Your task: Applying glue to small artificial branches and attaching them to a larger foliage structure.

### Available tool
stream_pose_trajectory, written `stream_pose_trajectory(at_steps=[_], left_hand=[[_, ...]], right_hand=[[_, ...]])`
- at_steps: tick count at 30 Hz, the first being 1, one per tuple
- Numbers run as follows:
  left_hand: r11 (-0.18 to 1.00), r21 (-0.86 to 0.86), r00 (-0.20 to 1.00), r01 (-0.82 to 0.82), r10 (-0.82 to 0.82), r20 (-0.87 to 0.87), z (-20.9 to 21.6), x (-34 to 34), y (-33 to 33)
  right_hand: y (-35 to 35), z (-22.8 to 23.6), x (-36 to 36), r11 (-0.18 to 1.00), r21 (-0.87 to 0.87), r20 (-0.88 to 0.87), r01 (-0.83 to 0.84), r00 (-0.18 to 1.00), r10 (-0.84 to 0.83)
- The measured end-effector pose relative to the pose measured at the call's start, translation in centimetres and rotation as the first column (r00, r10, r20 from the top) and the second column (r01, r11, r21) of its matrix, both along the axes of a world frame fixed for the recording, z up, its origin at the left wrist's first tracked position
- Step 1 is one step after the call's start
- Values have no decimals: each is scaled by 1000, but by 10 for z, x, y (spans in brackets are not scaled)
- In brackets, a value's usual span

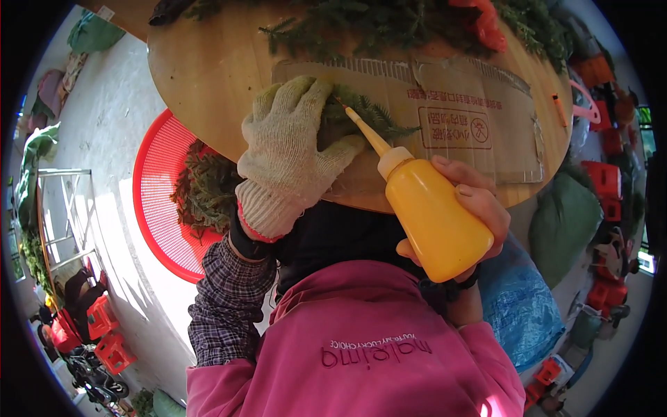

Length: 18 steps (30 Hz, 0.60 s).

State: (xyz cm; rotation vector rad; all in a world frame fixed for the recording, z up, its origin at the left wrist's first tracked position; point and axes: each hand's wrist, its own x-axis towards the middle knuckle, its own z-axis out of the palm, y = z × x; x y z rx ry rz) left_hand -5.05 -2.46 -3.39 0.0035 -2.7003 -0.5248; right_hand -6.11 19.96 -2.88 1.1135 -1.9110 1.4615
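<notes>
My left hand (285,149), in a whitish knitted glove with a stained index finger, bends over a green evergreen sprig (379,119) and holds it down. Part of the sprig is hidden under the glove. Bare fingers of my right hand (483,201) wrap round a yellow squeeze bottle (438,215). Its long thin nozzle slants up and left, with the tip over the sprig beside my left fingers; whether it touches cannot be made out. Beneath the sprig, a flat piece of cardboard (511,156) with red print lies on the round wooden table (208,76).
Evergreen branches (375,28) and a red plastic bag (490,24) lie along the table's far side. An orange stick-like tool (559,110) is near its right edge. A red mesh basket (147,187) holds more sprigs at left. A green sack (566,219) and blue plastic sheeting (521,299) are at right.
</notes>
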Motion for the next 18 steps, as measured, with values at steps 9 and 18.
stream_pose_trajectory(at_steps=[9, 18], left_hand=[[1000, -10, 1000, 10, -10, -8, 0, 1, -1], [1000, 23, 1000, 19, -19, -18, -5, 0, -2]], right_hand=[[4, 6, 8, 999, 38, -3, 10, 1000, -10], [22, 9, 17, 976, 214, 28, 32, 999, -39]])
